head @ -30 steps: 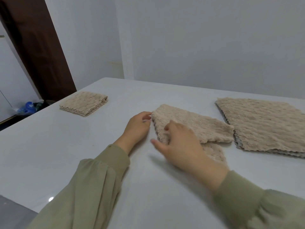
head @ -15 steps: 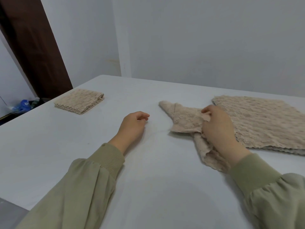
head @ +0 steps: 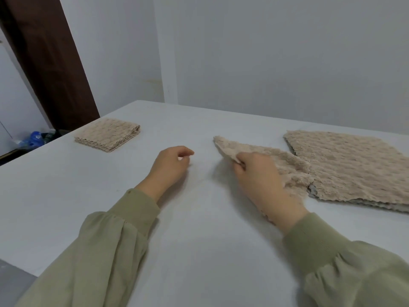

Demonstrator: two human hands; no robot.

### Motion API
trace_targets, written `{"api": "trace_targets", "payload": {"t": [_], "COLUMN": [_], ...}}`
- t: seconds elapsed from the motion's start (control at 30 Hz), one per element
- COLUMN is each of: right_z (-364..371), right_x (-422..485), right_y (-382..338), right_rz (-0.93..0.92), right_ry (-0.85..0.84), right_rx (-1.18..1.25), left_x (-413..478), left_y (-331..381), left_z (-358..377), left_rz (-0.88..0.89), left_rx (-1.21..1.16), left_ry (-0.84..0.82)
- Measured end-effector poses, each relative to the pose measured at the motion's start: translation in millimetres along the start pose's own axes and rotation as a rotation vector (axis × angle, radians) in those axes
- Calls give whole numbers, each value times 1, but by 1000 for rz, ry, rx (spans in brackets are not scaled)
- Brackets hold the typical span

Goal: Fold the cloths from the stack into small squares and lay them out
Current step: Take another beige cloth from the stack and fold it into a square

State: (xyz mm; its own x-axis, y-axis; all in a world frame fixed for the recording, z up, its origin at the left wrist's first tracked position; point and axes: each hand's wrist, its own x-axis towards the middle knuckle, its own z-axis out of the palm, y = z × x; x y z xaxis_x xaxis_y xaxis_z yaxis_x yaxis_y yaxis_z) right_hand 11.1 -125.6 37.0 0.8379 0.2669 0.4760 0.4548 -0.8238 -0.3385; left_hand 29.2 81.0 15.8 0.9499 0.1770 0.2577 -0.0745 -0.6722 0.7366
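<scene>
My right hand (head: 261, 180) pinches the near edge of a beige fluffy cloth (head: 285, 160) that lies partly folded on the white table (head: 199, 240), its far corner pointing left. The cloth's right end overlaps the stack of flat beige cloths (head: 354, 167) at the right. My left hand (head: 170, 165) rests on the table left of the cloth, fingers loosely curled, holding nothing. A folded small square cloth (head: 108, 136) lies at the far left of the table.
The table's left edge runs diagonally past the folded square. Beyond it stand a dark brown door frame (head: 48, 63) and blue items on the floor (head: 35, 138). A grey wall rises behind the table.
My left hand let go of the cloth and stayed put. My right hand pulled the cloth rightward toward the stack, then took hold of its near edge further left.
</scene>
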Motion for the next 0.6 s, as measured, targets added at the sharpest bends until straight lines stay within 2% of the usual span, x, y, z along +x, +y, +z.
{"api": "trace_targets", "payload": {"t": [0.1,0.17,0.23,0.27,0.3,0.33,0.4,0.47,0.53,0.6], "right_z": [-13,-19,-17,-12,-6,3,18,24,23,19], "right_x": [-3,-2,-3,-4,-5,-8,-13,-13,-10,-8], "right_y": [-29,-27,-10,-1,7,14,23,29,32,32], "right_rz": [52,97,152,174,197,214,210,160,89,61], "right_ry": [-194,-144,-40,-62,-153,-286,-465,-481,-466,-422], "right_rx": [536,610,328,97,-109,-263,-371,-345,-308,-294], "left_x": [2,0,-5,-6,-7,-8,-13,-16,-17,-16], "left_y": [-5,-7,-3,0,3,4,8,10,11,13], "left_z": [-12,-12,-10,-9,-8,-5,5,19,24,21], "left_rz": [-24,-47,-63,-29,34,105,251,388,393,362], "left_rx": [-73,-145,-212,-196,-145,-90,77,408,644,690], "left_ry": [125,170,230,251,232,155,-157,-455,-529,-482]}}
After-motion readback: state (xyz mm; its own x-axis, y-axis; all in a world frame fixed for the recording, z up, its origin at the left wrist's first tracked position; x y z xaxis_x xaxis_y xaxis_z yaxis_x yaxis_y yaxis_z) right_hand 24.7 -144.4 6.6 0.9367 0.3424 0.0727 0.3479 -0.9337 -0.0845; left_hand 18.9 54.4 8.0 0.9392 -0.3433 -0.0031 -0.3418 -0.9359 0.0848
